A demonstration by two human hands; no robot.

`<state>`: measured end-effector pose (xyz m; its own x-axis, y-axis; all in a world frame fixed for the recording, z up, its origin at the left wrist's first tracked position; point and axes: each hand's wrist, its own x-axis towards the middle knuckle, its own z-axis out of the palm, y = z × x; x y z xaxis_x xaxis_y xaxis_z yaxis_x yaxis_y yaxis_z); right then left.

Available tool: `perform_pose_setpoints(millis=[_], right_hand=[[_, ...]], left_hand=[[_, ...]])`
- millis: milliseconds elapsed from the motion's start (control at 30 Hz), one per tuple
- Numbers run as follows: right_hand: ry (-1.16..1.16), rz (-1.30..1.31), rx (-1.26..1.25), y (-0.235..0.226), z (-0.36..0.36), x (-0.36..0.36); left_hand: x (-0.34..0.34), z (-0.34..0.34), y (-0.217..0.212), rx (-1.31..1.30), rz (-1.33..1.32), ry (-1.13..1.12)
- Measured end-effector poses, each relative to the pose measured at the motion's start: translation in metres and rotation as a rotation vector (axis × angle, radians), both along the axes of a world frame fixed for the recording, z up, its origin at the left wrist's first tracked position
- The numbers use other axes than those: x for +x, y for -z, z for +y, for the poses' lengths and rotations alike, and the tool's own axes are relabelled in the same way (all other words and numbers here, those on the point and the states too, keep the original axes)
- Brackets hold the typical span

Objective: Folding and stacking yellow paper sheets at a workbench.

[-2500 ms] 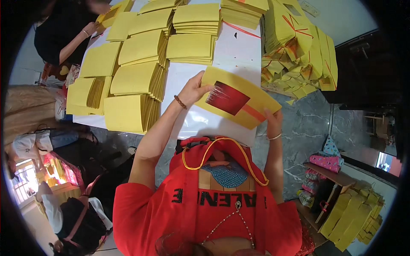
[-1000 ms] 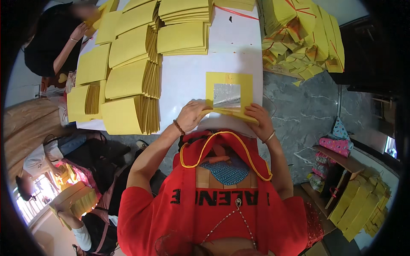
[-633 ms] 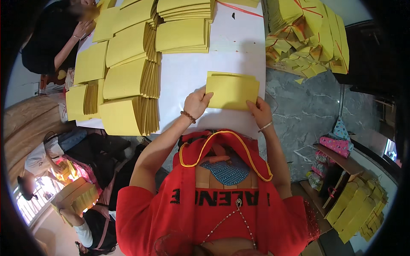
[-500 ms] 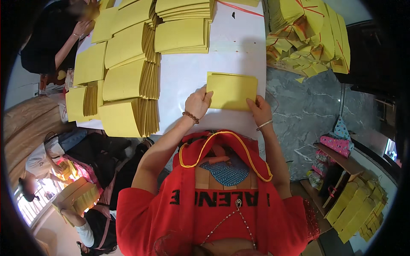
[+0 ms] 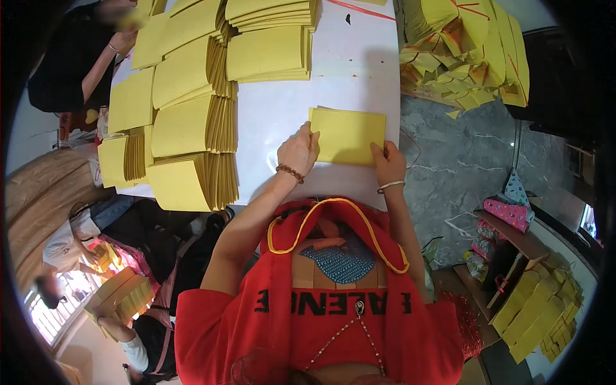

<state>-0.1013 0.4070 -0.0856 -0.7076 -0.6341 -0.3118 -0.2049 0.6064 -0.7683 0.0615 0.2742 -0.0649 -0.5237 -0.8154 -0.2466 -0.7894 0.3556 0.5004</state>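
A small stack of yellow paper sheets (image 5: 348,136) lies near the front of the white table, its edges slightly out of line at the top left. My left hand (image 5: 299,151), with a beaded bracelet on the wrist, grips the left edge of the stack. At the lower right corner my right hand (image 5: 389,163), wearing a pale bangle, pinches the paper between thumb and fingers. To the left of my hands stand rows of folded yellow paper bundles (image 5: 183,127), fanned along their right edges. How many sheets I hold cannot be made out.
The white table (image 5: 273,109) carries a red ribbon (image 5: 359,9) at its far side. More yellow paper tied with red string (image 5: 478,58) is heaped at the far right. A co-worker in black (image 5: 70,61) is at the far left; other people are at the lower left.
The view has shifted slightly. Both hands keep their hold on the yellow paper, with only a small movement of the fingers.
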Motion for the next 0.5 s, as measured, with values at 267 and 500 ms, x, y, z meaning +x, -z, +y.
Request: perform_pose_setpoints(millis=[267, 500], right_hand=[[0.021, 0.165, 0.051, 0.001, -0.006, 0.003], [0.048, 0.179, 0.088, 0.001, -0.007, 0.004]], left_hand=[[0.001, -0.004, 0.000, 0.083, 0.058, -0.060], [0.002, -0.003, -0.010, 0.140, 0.095, -0.157]])
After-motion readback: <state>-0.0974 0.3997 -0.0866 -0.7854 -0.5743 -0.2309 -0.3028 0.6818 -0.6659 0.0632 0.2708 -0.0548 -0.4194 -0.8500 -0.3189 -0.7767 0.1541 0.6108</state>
